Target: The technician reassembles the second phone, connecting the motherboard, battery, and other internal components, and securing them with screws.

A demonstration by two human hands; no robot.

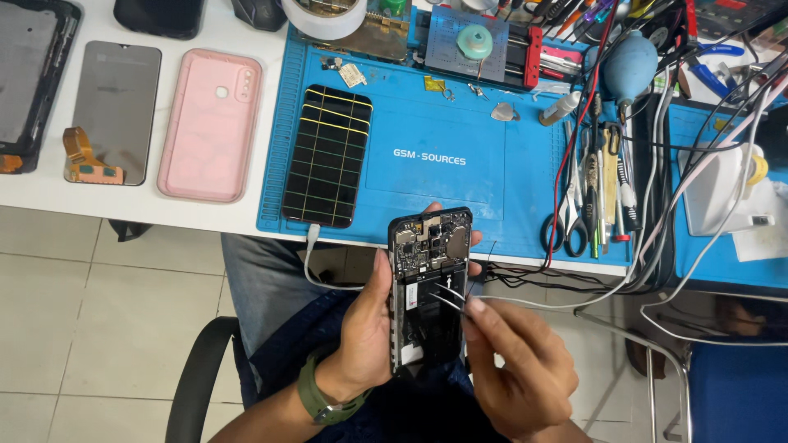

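head view: an opened smartphone (pixel 428 287), its back cover off and circuit board and battery bay exposed, is held upright over the lap, just off the near edge of the blue repair mat (pixel 460 164). it is cradled along its left edge and back by the left hand (pixel 365 328), whose fingers are wrapped narrowly round the frame, fingertips showing at the right edge. a pair of fine metal tweezers (pixel 450 297) is pinched in the right hand (pixel 517 365), fingers closed tight on the shafts, the tips pointed into the middle of the phone near the battery bay.

the phone is judged light and stiff in its frame but fragile inside: the board, thin flex cables and connectors could be torn or scratched by a slip of the tweezers. it is best gripped by the side rails, as now, never across the open board. the tweezers are springy and sharp and are best worked with short, gentle strokes.

open room is fair: the mat's centre is bare, though a dark phone with yellow grid lines (pixel 327 156) lies to the left on it, a white cable (pixel 316 267) hangs just beside the left hand, and scissors (pixel 566 221) and tangled leads crowd the right. a pink phone case (pixel 211 123) and a grey screen panel (pixel 113 111) lie well apart on the white table (pixel 164 213).
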